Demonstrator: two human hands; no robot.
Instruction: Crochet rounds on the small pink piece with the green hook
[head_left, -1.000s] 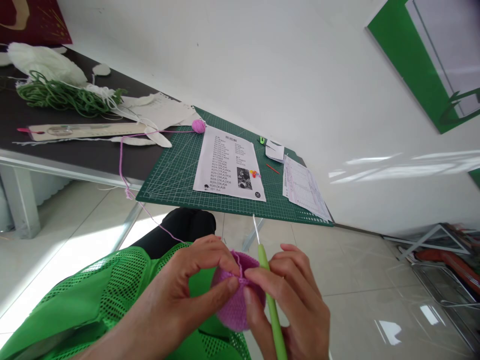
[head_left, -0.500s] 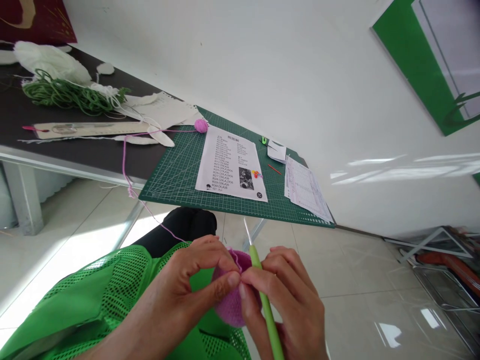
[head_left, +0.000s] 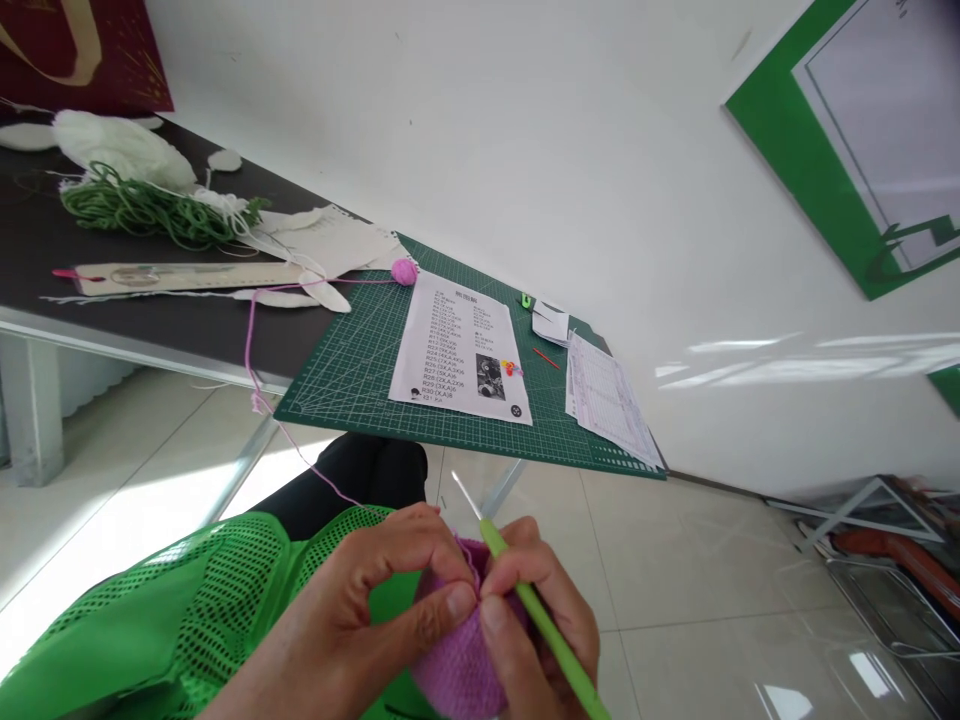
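My left hand [head_left: 367, 610] pinches the rim of a pink crocheted piece [head_left: 459, 668] between thumb and fingers, low in the view above my lap. My right hand [head_left: 536, 625] grips a crochet hook [head_left: 525, 595] with a light green handle, its metal tip pointing up and to the left. The right thumb presses on the pink piece beside the left thumb. A pink yarn strand [head_left: 259, 390] runs from the piece up over the table edge to a small pink yarn ball [head_left: 405, 271].
A green cutting mat [head_left: 352, 360] on the dark table holds a printed pattern sheet [head_left: 461, 350] and more papers [head_left: 607, 385]. Green yarn [head_left: 142, 210], white yarn and a ruler [head_left: 180, 277] lie at left. Tiled floor and a white wall lie beyond.
Both hands have sunk lower in the view, still on the pink piece. The hook has tilted, its tip swinging to the left, and my right fingers have curled closer round it.
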